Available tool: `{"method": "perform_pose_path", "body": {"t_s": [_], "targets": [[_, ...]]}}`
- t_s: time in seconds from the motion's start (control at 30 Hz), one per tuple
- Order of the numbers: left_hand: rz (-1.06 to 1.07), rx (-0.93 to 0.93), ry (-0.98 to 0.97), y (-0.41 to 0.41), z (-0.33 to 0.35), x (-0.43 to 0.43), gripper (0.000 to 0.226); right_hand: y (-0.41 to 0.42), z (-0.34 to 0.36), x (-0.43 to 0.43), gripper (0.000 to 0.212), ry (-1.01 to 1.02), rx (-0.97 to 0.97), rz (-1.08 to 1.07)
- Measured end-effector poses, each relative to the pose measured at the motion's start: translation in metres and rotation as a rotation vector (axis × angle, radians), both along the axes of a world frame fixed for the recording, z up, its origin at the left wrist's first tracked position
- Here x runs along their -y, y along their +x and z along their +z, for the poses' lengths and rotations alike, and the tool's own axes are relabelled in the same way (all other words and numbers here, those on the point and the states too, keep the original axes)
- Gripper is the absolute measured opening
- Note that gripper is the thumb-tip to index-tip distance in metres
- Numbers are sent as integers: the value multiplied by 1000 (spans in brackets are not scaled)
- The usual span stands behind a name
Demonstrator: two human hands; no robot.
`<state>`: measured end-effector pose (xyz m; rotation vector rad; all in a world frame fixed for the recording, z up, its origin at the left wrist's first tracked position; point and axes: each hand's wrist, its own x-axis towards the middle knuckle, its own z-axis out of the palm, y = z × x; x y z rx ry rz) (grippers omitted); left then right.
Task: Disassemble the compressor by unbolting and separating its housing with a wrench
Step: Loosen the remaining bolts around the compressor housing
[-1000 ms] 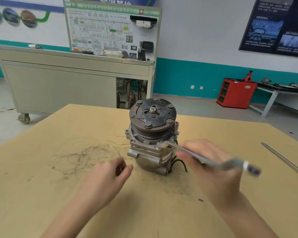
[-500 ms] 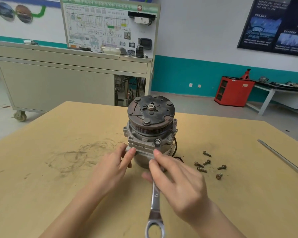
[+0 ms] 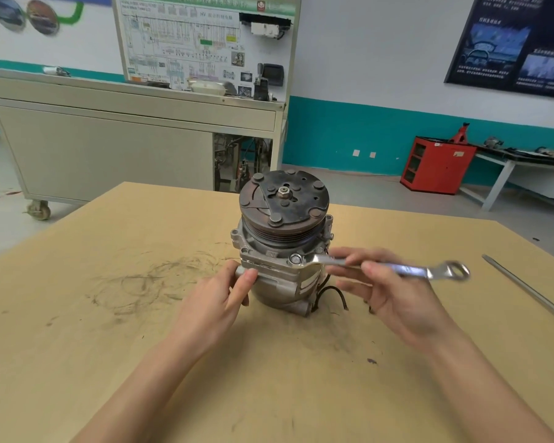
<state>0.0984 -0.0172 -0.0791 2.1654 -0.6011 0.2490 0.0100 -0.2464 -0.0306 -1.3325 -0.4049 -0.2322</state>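
**A:** What has changed in the last half second?

**B:** The silver combination wrench (image 3: 397, 269) is no longer lying on the tan wooden bench (image 3: 109, 346) in front of the grey metal compressor (image 3: 282, 276). Its ring end now sits over a flange bolt (image 3: 295, 259) on the compressor's near face. The shank reaches out to the compressor's right.

**A:** What does that mean for the job?

**B:** I'd say another housing bolt is about to be loosened. The housing halves look closed together, so separating them is not yet done.

**A:** And the hands?

**B:** The right hand (image 3: 394, 298), to the right of the compressor, pinches the wrench's shank between thumb and fingertips. Its lower fingers are loosely spread beneath. The left hand (image 3: 218, 298), on the compressor's left, grips a lug low on the housing with the thumb on top, bracing it much as it did before.

**A:** Where is the compressor itself?

**B:** It stands upright on the bench with its dark pulley uppermost, between the two hands, and hasn't moved.
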Motion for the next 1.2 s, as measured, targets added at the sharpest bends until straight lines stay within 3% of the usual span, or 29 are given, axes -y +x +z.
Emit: {"method": "perform_pose_path", "body": {"t_s": [0.1, 0.23, 0.33, 0.43, 0.53, 0.63, 0.83, 1.03, 1.13, 1.2], "targets": [[-18, 1, 0, -1, 0, -1, 66, 18, 18, 18, 16, -7, -165, 73], [-26, 2, 0, 0, 0, -1, 67, 22, 29, 9, 20, -4, -99, -61], [-23, 13, 16, -1, 0, -1, 66, 7, 27, -6, 25, -164, 141, -454], [-20, 14, 8, -1, -1, -1, 65, -12, 20, -24, 34, -594, 548, -785], [-21, 16, 11, 0, -1, -1, 65, -21, 10, -44, 40, -1074, 906, -962], [-27, 22, 11, 0, -1, -2, 65, -22, 2, -58, 30, -1234, 1101, -1006], [-36, 29, -10, 0, -1, -2, 64, -23, -5, -78, 29, -1399, 1184, -1126], [3, -20, 15, 4, -3, 0, 45, -13, -10, -105, 20, -1587, 1135, -1203], [14, -52, 8, 4, -5, -1, 33, -11, -12, -111, 21, -1602, 1073, -1212], [-10, -20, -22, -1, -5, -2, 38, -14, -12, -106, 19, -1555, 1067, -1189]]}}
